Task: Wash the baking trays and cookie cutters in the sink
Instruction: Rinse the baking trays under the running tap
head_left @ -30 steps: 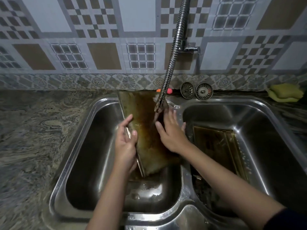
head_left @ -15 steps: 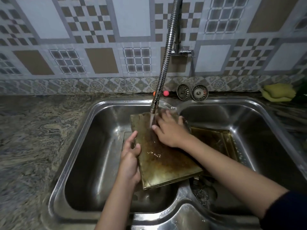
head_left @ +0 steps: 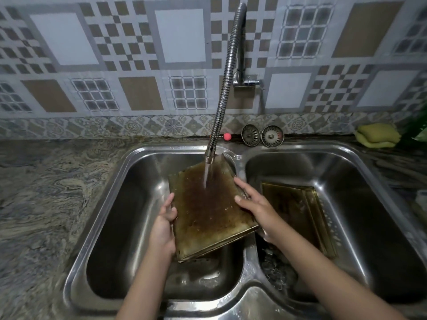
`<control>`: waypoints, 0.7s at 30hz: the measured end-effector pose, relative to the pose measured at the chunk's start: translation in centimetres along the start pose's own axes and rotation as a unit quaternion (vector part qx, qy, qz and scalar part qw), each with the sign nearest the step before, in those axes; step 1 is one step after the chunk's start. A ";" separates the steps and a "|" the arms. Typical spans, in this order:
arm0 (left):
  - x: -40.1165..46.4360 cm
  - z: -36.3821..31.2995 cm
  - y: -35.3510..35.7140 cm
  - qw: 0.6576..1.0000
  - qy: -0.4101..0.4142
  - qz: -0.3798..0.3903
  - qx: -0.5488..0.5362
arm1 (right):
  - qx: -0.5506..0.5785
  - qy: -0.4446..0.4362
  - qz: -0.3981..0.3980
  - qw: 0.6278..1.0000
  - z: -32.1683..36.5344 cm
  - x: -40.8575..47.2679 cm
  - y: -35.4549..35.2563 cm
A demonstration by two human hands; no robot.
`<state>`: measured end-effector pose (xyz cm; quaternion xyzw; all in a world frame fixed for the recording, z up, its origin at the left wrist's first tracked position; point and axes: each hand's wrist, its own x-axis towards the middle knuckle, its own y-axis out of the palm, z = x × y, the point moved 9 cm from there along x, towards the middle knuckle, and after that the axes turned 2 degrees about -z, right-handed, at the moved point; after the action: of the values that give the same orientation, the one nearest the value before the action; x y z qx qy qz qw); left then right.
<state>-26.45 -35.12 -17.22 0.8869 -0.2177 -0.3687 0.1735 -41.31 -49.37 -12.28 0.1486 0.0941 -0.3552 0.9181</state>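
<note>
A brown, stained baking tray [head_left: 208, 209] is held tilted over the left basin of the steel double sink [head_left: 129, 181]. Water from the flexible tap [head_left: 221, 98] runs onto its upper half. My left hand [head_left: 165, 224] grips the tray's left edge, thumb on top. My right hand [head_left: 254, 204] holds its right edge with the fingers spread along the rim. Another baking tray [head_left: 300, 209] leans inside the right basin. Several metal cookie cutters [head_left: 277, 266] lie at the bottom of the right basin, partly hidden by my right forearm.
Two round sink strainers [head_left: 262, 135] stand against the tiled wall behind the sink, beside a small red ball [head_left: 227, 136]. A yellow-green sponge [head_left: 376, 135] lies on the marbled counter [head_left: 46, 192] at the back right.
The tray has come down from nearly upright to a flatter tilt under the tap. My right hand slid from its face to its right edge. The view has shifted slightly.
</note>
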 end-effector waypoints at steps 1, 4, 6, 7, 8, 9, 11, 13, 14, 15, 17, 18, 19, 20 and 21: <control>0.5 0.6 0.0 1.000 -0.006 0.006 0.006 | 0.053 0.010 -0.007 0.999 -0.3 -0.2 -0.1; 1.8 1.8 0.4 0.999 0.002 0.024 0.044 | 0.131 -0.008 -0.053 0.990 0.2 -0.6 -1.4; 3.1 2.0 -0.3 0.994 0.040 0.018 0.104 | 0.117 -0.048 -0.089 0.988 1.7 -1.1 -3.2; 3.7 2.1 -0.8 0.986 0.058 0.012 0.159 | 0.103 -0.075 -0.106 0.986 2.9 -1.5 -4.3; 4.4 2.0 -1.9 0.967 0.074 -0.011 0.244 | 0.088 -0.102 -0.124 0.983 4.1 -1.9 -5.6; 5.4 1.8 -3.2 0.940 0.091 -0.032 0.329 | 0.071 -0.127 -0.144 0.979 5.4 -2.4 -7.1; 7.1 2.1 -5.7 0.897 0.088 -0.061 0.428 | 0.020 -0.167 -0.184 0.968 7.6 -3.2 -10.3; 9.2 2.8 -8.5 0.865 0.053 -0.074 0.493 | -0.100 -0.188 -0.222 0.952 9.0 -3.8 -12.9; 9.9 3.2 -9.4 0.846 0.038 -0.078 0.527 | -0.179 -0.182 -0.237 0.937 9.1 -3.9 -13.8; 10.9 3.8 -10.4 0.831 0.019 -0.069 0.552 | -0.260 -0.167 -0.240 0.920 8.8 -3.7 -14.3; 11.6 4.4 -11.2 0.821 -0.004 -0.069 0.566 | -0.418 -0.101 -0.219 0.876 6.7 -2.9 -14.4; 11.5 4.3 -11.3 0.818 0.002 -0.080 0.570 | -0.489 -0.066 -0.195 0.848 5.2 -2.5 -14.1; 11.5 4.0 -11.5 0.810 0.015 -0.089 0.579 | -0.544 -0.035 -0.166 0.822 3.4 -1.9 -13.8; 11.2 3.5 -11.4 0.802 0.028 -0.105 0.587 | -0.582 -0.009 -0.143 0.801 1.6 -1.5 -13.4; 11.5 3.5 -11.9 0.797 0.034 -0.112 0.592 | -0.610 0.013 -0.127 0.782 0.0 -1.0 -13.3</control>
<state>-18.65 -31.48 -31.74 0.8466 -0.2865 -0.1546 -0.4210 -51.07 -58.14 -14.78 -0.4510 0.3206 -0.3348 0.7627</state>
